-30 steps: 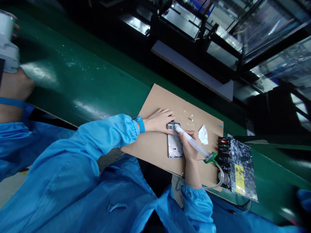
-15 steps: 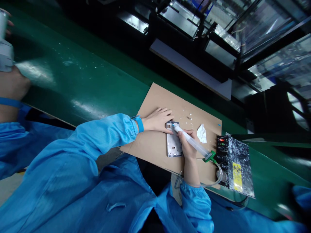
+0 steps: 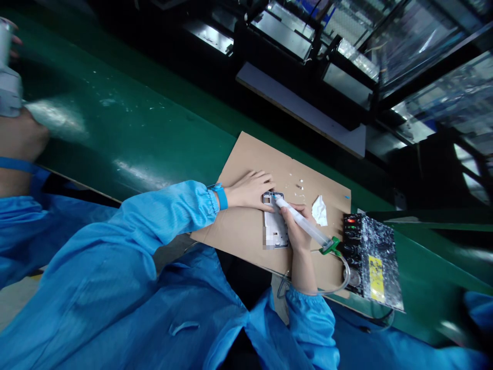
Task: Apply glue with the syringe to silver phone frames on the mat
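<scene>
A silver phone frame (image 3: pixel 274 226) lies flat on a brown cardboard sheet (image 3: pixel 246 169). My left hand (image 3: pixel 250 191) rests on the cardboard with its fingers stretched out, pressing on the frame's top edge. My right hand (image 3: pixel 298 231) is closed around a clear syringe dispenser (image 3: pixel 304 222), held like a pen, with its tip touching the frame's upper right corner. A thin hose (image 3: pixel 341 282) runs from the syringe's green end cap (image 3: pixel 330 246) toward the black controller box (image 3: pixel 367 259).
A crumpled white tissue (image 3: pixel 319 211) and small white glue specks lie on the cardboard. The green conveyor belt (image 3: pixel 115 128) runs along the left. A co-worker's arm (image 3: pixel 17 149) in a blue sleeve holds a white object at the far left. Dark machine fixtures stand behind.
The syringe tip has crept slightly along the frame's top corner. Both hands otherwise stay where they were.
</scene>
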`<action>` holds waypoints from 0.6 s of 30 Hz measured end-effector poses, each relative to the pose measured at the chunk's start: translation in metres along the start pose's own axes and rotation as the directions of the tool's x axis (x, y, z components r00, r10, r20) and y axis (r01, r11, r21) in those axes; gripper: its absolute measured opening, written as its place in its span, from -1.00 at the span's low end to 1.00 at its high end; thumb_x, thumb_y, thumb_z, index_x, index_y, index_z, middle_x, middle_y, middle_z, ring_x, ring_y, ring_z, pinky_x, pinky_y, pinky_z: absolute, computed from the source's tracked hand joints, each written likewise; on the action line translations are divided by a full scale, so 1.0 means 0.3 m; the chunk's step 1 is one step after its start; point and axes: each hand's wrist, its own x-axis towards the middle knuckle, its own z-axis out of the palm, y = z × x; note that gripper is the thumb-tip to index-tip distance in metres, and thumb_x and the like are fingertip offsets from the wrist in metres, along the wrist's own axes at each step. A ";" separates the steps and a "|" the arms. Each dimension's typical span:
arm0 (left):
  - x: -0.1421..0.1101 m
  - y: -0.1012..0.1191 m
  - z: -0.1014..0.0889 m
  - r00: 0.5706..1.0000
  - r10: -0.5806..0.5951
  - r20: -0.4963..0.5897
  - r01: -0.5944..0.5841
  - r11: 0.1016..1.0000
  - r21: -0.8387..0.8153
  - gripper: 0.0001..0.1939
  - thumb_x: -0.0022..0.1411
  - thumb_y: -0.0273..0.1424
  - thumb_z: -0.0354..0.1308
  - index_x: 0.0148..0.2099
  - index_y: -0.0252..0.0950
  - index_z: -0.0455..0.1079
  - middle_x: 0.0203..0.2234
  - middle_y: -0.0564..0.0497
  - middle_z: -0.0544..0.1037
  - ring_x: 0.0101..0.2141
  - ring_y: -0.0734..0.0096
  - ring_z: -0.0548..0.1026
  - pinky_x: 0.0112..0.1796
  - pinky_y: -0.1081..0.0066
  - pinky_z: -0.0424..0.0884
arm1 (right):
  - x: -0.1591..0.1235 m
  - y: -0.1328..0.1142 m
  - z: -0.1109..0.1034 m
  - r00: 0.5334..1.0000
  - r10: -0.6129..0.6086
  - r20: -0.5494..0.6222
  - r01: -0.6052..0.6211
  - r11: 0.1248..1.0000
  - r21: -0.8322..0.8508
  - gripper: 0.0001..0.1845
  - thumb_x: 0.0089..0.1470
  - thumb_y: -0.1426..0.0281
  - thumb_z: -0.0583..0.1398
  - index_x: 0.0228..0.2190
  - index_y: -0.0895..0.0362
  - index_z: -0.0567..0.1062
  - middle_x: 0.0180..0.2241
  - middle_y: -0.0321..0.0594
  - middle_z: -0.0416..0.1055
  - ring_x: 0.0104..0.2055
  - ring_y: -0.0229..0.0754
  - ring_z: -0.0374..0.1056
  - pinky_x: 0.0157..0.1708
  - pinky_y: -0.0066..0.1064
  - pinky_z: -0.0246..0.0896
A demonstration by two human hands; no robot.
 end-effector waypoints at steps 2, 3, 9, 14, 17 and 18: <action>0.000 -0.001 0.002 1.000 0.000 -0.003 0.000 1.000 0.002 -0.37 0.39 0.22 0.37 0.09 -0.23 0.54 0.11 -0.16 0.59 0.14 -0.06 0.50 0.15 0.04 0.38 | 0.000 0.003 -0.003 1.000 0.006 0.007 -0.006 1.000 0.001 -0.35 0.06 -0.22 0.50 -0.28 0.13 0.65 -0.26 0.03 0.71 -0.25 0.06 0.62 -0.26 -0.14 0.57; 0.000 -0.002 0.003 1.000 0.001 -0.008 -0.001 1.000 0.000 -0.37 0.39 0.23 0.37 0.09 -0.23 0.54 0.11 -0.16 0.59 0.13 -0.05 0.50 0.15 0.05 0.38 | 0.000 0.005 -0.004 1.000 0.010 0.017 -0.010 1.000 0.004 -0.36 0.07 -0.21 0.50 -0.28 0.13 0.65 -0.27 0.02 0.71 -0.24 0.06 0.62 -0.26 -0.14 0.57; -0.001 -0.005 0.007 1.000 0.007 -0.025 -0.007 1.000 -0.008 -0.39 0.42 0.24 0.32 0.08 -0.20 0.54 0.10 -0.16 0.59 0.13 -0.04 0.50 0.14 0.05 0.37 | -0.003 0.017 -0.008 0.999 0.021 0.046 -0.022 0.999 0.032 -0.37 0.11 -0.19 0.49 -0.25 0.14 0.65 -0.29 0.01 0.71 -0.25 0.08 0.64 -0.22 -0.10 0.58; -0.002 -0.001 0.002 1.000 0.001 -0.018 -0.001 1.000 -0.010 -0.40 0.40 0.22 0.36 0.08 -0.21 0.54 0.11 -0.15 0.59 0.13 -0.04 0.50 0.15 0.04 0.38 | -0.002 0.012 -0.007 0.999 0.011 0.041 -0.012 1.000 0.015 -0.42 0.12 -0.12 0.50 -0.24 0.16 0.66 -0.23 0.06 0.70 -0.19 0.12 0.63 -0.18 -0.06 0.57; -0.003 0.002 -0.002 1.000 0.000 -0.013 -0.001 1.000 -0.014 -0.41 0.39 0.20 0.37 0.08 -0.21 0.53 0.11 -0.15 0.59 0.13 -0.05 0.50 0.15 0.05 0.38 | -0.003 0.014 -0.007 0.999 0.010 0.054 -0.012 0.999 0.043 -0.45 0.14 -0.09 0.50 -0.25 0.15 0.65 -0.22 0.06 0.70 -0.18 0.14 0.63 -0.17 -0.05 0.57; -0.003 0.002 -0.003 1.000 0.003 -0.012 -0.003 1.000 -0.016 -0.42 0.40 0.20 0.37 0.08 -0.21 0.53 0.11 -0.15 0.60 0.14 -0.06 0.50 0.15 0.04 0.38 | -0.003 0.016 -0.007 0.999 0.010 0.053 -0.013 0.998 0.055 -0.46 0.14 -0.10 0.50 -0.25 0.14 0.65 -0.23 0.05 0.70 -0.19 0.14 0.63 -0.18 -0.05 0.57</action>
